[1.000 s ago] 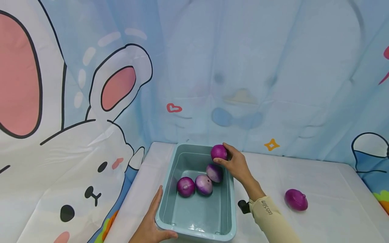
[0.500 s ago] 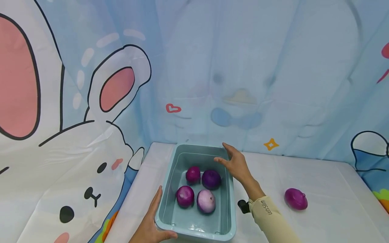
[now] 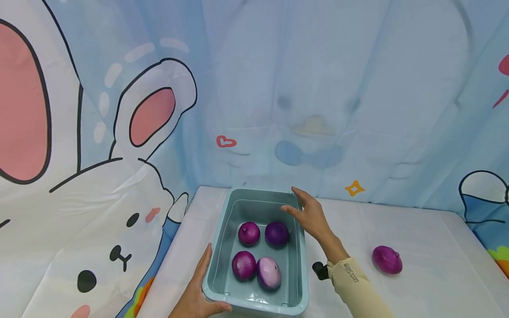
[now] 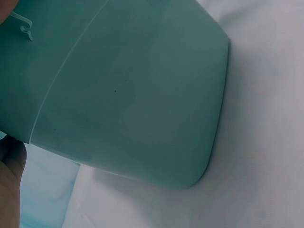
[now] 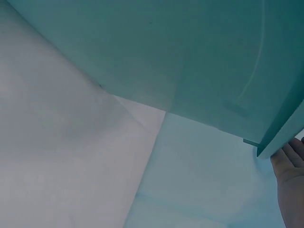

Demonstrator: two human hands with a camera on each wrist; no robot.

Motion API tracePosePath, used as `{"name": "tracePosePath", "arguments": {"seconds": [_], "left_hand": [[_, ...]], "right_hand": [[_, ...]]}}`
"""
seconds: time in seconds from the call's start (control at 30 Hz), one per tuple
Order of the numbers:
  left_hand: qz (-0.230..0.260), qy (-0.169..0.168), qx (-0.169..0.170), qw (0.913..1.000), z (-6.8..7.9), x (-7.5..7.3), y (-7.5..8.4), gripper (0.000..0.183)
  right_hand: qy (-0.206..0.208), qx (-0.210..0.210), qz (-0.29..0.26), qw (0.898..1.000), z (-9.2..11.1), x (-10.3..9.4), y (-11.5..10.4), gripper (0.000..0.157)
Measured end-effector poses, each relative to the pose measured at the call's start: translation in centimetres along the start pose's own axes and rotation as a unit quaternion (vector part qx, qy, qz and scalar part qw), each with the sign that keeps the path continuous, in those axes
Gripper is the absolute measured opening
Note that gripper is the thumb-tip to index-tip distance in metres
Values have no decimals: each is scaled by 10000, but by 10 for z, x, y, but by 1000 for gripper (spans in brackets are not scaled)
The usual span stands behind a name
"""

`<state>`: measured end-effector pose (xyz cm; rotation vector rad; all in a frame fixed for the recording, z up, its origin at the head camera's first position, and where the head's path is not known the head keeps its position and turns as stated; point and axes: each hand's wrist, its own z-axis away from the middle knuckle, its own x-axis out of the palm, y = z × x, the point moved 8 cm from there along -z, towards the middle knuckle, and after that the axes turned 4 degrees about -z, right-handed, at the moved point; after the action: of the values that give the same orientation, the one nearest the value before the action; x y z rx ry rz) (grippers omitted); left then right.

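In the head view a pale blue-green plastic bin (image 3: 264, 300) has several purple onions inside. A magenta onion (image 3: 249, 233) and a dark purple onion (image 3: 277, 234) lie towards the back. Nearer me, another magenta onion (image 3: 244, 266) sits beside a paler, whitish-purple onion (image 3: 269, 273). My left hand (image 3: 196, 289) spans the bin's near left corner, fingers extended along the side and thumb at the near rim. At the far right corner my right hand (image 3: 312, 216) rests by the rim, thumb and fingers spread with nothing between them. Both wrist views show mostly the bin's outer wall (image 4: 142, 85).
One more magenta onion (image 3: 387, 260) lies on the white tablecloth (image 3: 429, 247), right of the bin. Behind the table hangs a blue cartoon-printed curtain (image 3: 254, 88). A black wrist camera (image 3: 320, 270) sticks out from the right sleeve.
My right hand has let go of a magenta onion, which dropped into the bin and rolled left. The other onions shifted, the front pair nearer me. Both hands stay at the bin's corners.
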<state>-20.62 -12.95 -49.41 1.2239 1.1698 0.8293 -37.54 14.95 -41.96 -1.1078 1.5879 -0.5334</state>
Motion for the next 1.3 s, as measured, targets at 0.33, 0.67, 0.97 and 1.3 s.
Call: {"name": "tracePosePath", "arguments": {"seconds": [0.33,0.67,0.97,1.3], "left_hand": [[-136,101,-176,9997,0,-3,-3,125],[-124,108,-138,9998,-1,-4,-3,126],[-113,54,-112,9999,0,-3,-3,125],[-81,37,-42,10000,-1,-2,0,125]], "right_hand": [[65,109,15,9999,6,-14,4,76],[326,386,264,9984,24,-41,28,77],[597,778,568,9936,51,-72,59,79],[1049,995,1246,9816,91,-108,88,81]]}}
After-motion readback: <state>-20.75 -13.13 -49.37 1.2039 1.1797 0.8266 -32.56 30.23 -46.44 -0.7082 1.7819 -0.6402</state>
